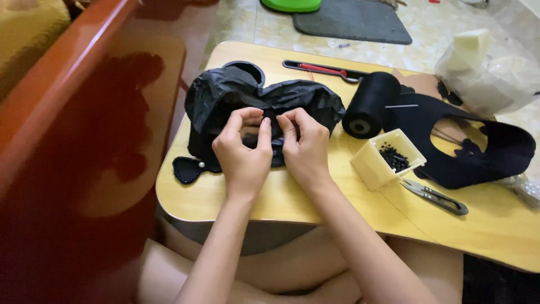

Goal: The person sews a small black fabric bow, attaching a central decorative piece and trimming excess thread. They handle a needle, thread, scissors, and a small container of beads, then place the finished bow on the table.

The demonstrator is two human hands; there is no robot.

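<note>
- Wooden lap table [292, 197] in pale yellow, with rounded corners, sits over the person's crossed legs; a red-brown wooden board stands at the left, and a tiled floor with a dark mat [360, 22] lies beyond.
- Head view: both hands meet at a crumpled black plastic bag [225, 93] near the table's far left part. The left hand [243, 149] has thumb and forefinger pressed together on a small dark piece at the bag's front; the right hand [306, 147] pinches the same spot from the other side, fingers curled.
- What lies between the fingertips is too small to tell; a thin red thread seems to run there.
- Black beaded piece [188, 168] lies flat at the left edge, touching the bag.
- To the right stand a spool of black thread [368, 107], a cream box of black beads [388, 157], snips [436, 197] and a black fabric cutout [484, 152].
- Judgement: the step looks like fine hand work on the small piece; the next move calls for a steady pinch from both hands.
</note>
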